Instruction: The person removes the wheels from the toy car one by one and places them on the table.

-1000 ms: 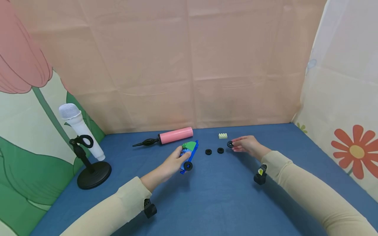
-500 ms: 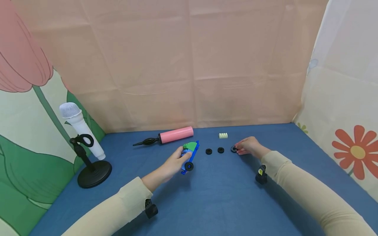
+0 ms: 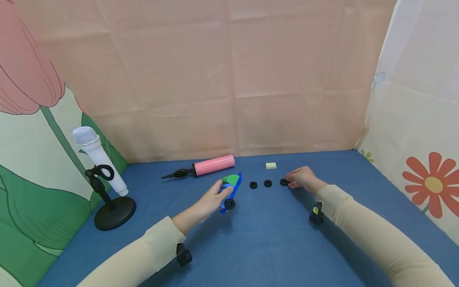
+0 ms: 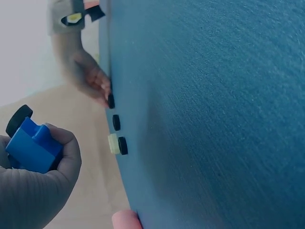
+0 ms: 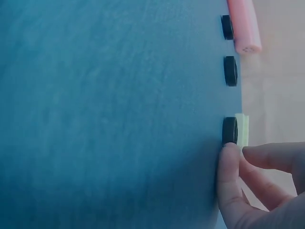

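Left hand: the left hand [image 3: 211, 198] has its grip clamped on the blue and green toy car [image 3: 229, 188], fingers curled round the body; in the left wrist view the blue block [image 4: 29, 148] sits deep in the palm. The car is lifted at a slant, seemingly so that its one fitted wheel [image 3: 229, 204] and underside face the person.

Right hand: the right hand [image 3: 303, 178] rests low on the blue surface [image 3: 272, 239]. In the right wrist view its fingertips [image 5: 229, 157] touch the nearest loose wheel [image 5: 229, 130]; they look slightly bent, the grip apart and not clamped round the wheel, which seems to lie flat on the surface.

Wheel row: three black wheels lie in a line beside the car, at [image 3: 253, 185], [image 3: 267, 183] and [image 3: 284, 182], likely kept together for easy reach.

Further back: a pale brick [image 3: 271, 165] and a pink pump [image 3: 208, 166] lie near the backdrop; a white microphone on a stand [image 3: 102, 175] stands at far left.

Change: a second ago the third wheel was held off the row, nearer the brick; now it is down in line with the other two. The car has barely moved.
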{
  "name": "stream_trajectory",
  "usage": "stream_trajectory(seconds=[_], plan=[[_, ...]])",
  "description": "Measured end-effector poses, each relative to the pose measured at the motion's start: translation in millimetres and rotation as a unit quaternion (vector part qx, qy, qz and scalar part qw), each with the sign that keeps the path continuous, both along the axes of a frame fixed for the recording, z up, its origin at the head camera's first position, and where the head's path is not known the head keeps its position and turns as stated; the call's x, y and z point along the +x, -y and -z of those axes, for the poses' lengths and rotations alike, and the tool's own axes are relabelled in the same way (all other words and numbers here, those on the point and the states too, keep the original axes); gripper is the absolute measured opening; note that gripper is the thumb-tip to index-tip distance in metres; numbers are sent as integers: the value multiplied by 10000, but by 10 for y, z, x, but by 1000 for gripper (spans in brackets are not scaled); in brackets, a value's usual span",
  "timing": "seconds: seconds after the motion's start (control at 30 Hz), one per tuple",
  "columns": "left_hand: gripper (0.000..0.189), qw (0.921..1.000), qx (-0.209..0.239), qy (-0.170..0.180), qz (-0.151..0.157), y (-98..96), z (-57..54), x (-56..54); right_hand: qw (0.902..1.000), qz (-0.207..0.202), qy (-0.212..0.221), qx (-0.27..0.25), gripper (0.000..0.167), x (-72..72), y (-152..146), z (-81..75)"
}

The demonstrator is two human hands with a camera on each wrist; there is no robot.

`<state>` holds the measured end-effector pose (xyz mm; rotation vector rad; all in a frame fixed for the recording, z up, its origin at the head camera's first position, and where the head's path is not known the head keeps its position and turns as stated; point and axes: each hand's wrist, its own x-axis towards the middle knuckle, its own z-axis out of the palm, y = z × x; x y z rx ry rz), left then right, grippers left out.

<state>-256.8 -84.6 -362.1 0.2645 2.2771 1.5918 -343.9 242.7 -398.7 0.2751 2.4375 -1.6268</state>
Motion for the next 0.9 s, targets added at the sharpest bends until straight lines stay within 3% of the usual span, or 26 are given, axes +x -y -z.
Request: stream_trajectory(seconds=[0.23,0.53,0.7,0.9], plan=[[51,10000,55,30,-21,-10,2,-16,9995,-103,-242,-180,35,47,-48,-114],[56,9975,642,308,36,-31,-27,-81,9966,-612,-482,-274,39,137,62,-377],[54,9955,889,243,205,-45,-80,-90,9928,-987,-556,-388,38,239,200,-503],[53,9953,951,100,158,-30,-123,-114,9884,-1278,-644,-518,37,353,365,-636]])
